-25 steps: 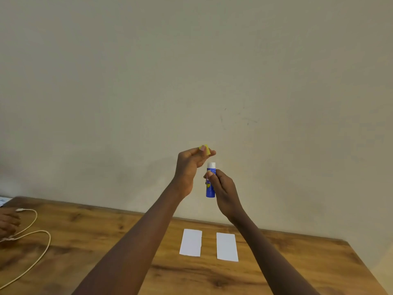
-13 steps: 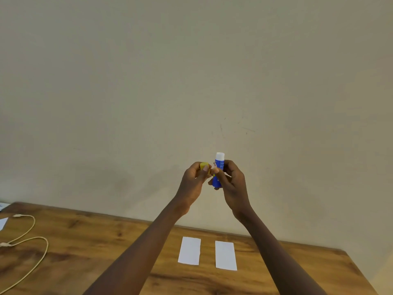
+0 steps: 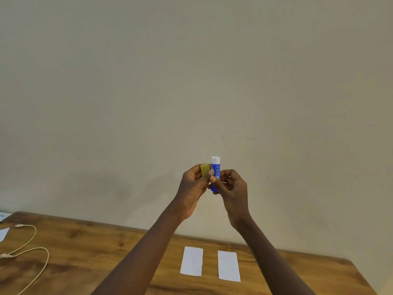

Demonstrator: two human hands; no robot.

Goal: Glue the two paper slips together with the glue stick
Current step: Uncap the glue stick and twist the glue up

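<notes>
You are holding the glue stick (image 3: 215, 174) upright, well above the counter (image 3: 89, 252), with both hands raised in front of the wall. Your right hand (image 3: 232, 188) wraps the blue barrel, its fingers (image 3: 214, 181) curled and pressed around the lower part, and the white glue end shows bare above them. Your left hand (image 3: 192, 186), touching the barrel's left side, pinches the yellow cap (image 3: 205, 169) between thumb and fingertips, so the cap is off and the stick is ready to use.

That looks like the only step finished. Below the glue stick, the two paper slips lie flat on the counter, the left slip (image 3: 191, 261) and the right slip (image 3: 228, 265) side by side with a strip of bare wood between them, not touching. No glue can be seen on either, though a thin smear would be hard to tell from here.

Left to do, as far as I can judge: bring the stick down, spread glue on one slip, lay the other on it and press. A pale cable (image 3: 32, 250) lies far to the left of the slips, clear of them.
</notes>
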